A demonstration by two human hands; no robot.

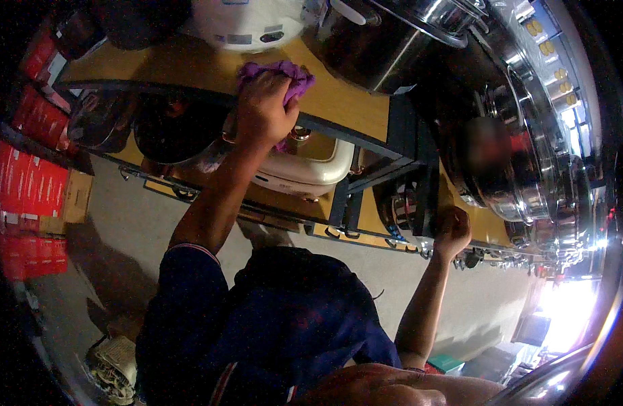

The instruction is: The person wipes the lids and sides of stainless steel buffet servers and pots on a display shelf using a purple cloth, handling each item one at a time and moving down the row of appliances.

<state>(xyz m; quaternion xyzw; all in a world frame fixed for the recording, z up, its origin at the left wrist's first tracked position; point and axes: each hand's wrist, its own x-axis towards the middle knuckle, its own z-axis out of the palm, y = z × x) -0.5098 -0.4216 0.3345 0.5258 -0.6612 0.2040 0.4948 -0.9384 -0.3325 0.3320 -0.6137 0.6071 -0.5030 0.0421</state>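
Note:
My left hand (267, 109) is closed on a crumpled purple cloth (302, 80), which it presses on the wooden shelf board (359, 109) near its dark front edge. A white rounded appliance (250, 30) stands just behind the cloth, and a large shiny steel pot (362, 56) is to its right. Below the board, a cream rectangular cooker with a lid (311, 172) sits on a lower shelf, partly hidden by my left forearm. My right hand (454, 234), lower and further right, has its fingers curled at the black shelf frame (427, 203); their tips are hidden.
Dark pans (174, 127) fill the lower shelf at left. Stacked steel cookware (524, 177) crowds the right-hand shelves. Red boxes (30, 180) are piled at far left. Small hooks or handles (184, 193) line the lower shelf edge. A bundle (113, 368) lies on the floor.

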